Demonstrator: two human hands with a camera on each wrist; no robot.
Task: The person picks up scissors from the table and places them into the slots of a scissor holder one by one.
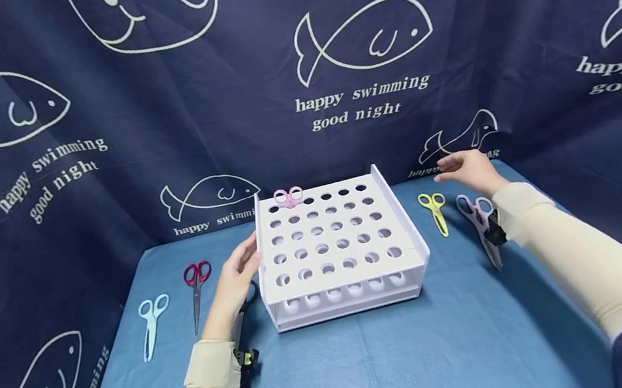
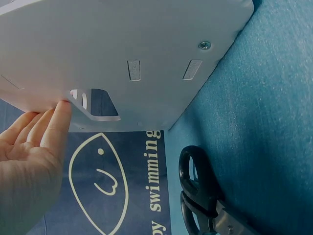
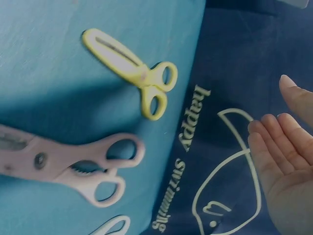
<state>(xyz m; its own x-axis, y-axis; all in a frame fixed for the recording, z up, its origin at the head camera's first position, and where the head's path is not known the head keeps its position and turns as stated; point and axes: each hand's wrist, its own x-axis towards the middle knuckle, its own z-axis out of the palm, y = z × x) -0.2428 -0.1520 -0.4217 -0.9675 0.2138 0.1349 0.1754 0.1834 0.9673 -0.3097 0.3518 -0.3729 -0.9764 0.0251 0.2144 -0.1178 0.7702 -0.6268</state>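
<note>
A white rack (image 1: 347, 235) with rows of round holes stands in the middle of the blue table. Pink scissors (image 1: 289, 198) sit in its back row at the left, handles up and blades hidden. My left hand (image 1: 237, 277) is at the rack's left side, its fingertips touching the side panel (image 2: 161, 63) near a cut-out. My right hand (image 1: 469, 171) hovers at the back right with nothing in it, fingers and thumb apart. Nearest to it lie yellow scissors (image 1: 435, 212) and pale purple scissors (image 1: 480, 226), the latter partly behind the wrist.
To the left lie light blue scissors (image 1: 152, 322) and red-handled scissors (image 1: 197, 288). Black-handled scissors (image 2: 200, 183) lie beside the rack under my left hand. At the lower edge of the right wrist view shows another pale handle (image 3: 116, 225). A dark fish-print curtain (image 1: 250, 109) hangs behind.
</note>
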